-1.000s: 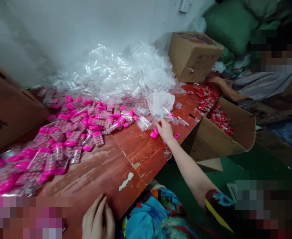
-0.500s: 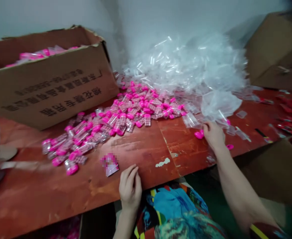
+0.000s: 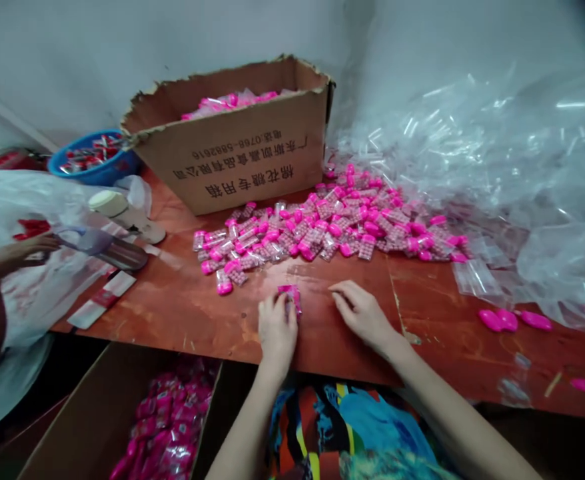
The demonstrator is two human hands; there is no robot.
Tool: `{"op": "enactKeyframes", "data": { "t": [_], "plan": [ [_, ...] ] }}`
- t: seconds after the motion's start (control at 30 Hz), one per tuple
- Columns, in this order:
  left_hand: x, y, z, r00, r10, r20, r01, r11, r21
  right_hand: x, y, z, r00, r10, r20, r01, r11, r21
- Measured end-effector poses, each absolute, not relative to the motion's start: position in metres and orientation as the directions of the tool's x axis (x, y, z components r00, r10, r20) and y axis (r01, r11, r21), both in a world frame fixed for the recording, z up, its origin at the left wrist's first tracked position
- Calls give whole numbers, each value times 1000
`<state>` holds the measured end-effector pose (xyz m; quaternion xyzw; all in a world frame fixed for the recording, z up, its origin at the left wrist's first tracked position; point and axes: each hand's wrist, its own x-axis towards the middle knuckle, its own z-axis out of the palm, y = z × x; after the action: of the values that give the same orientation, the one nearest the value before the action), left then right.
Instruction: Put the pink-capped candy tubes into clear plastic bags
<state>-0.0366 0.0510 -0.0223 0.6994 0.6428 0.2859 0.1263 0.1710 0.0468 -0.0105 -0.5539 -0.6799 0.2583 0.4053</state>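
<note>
My left hand [image 3: 276, 330] is closed with its fingertips at the left edge of a small pink printed packet [image 3: 292, 297], which lies on the table near the front. To its right, my right hand [image 3: 365, 312] hovers low over the tabletop, fingers loosely bent and apart, with nothing visible in it. Beyond both hands spreads a heap of small clear bottles with pink caps, filled with pale pink beads [image 3: 317, 230]. Several loose pink caps [image 3: 507, 320] lie farther right, beside clear empty plastic bottles [image 3: 477, 279].
A cardboard box [image 3: 247, 157] holding pink-capped bottles stands at the back. Below the table edge, another box contains pink packets [image 3: 172, 413]. Clear plastic [image 3: 472, 147] is piled at back right. On the left are a blue basin [image 3: 107, 175], a heat sealer [image 3: 122, 250] and another person's hand [image 3: 27, 252].
The view has swung left. My right hand has come away from the pink caps to the table's middle. My left hand has reached forward onto the pink packet.
</note>
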Motion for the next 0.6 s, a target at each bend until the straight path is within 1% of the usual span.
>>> {"op": "enactKeyframes", "data": {
  "t": [0.07,0.13,0.23,0.33,0.4,0.47,0.53,0.6],
  "plan": [
    [-27,46,-22,50,977,207,806,-162,570,155,61,-11,-151,958,243,547,285,-787],
    [-21,42,-20,70,985,154,788,-150,597,146,72,-14,-200,959,199,575,280,-769],
    [-18,43,-16,48,997,68,756,-81,649,136,77,-20,-223,965,141,612,251,-750],
    [-18,53,-14,-1,1000,-2,684,2,729,130,72,-24,-211,971,109,644,222,-732],
    [-15,58,-16,-10,999,-44,616,40,787,129,65,-26,-161,979,122,669,199,-716],
    [-9,60,-20,4,998,-60,551,48,833,130,56,-27,-104,980,168,709,191,-679],
    [-5,58,-25,13,999,-49,499,36,866,132,45,-31,-83,972,222,762,205,-614],
    [-7,58,-29,31,998,-61,458,40,888,134,35,-38,-98,961,257,811,227,-539]
  ]
}}
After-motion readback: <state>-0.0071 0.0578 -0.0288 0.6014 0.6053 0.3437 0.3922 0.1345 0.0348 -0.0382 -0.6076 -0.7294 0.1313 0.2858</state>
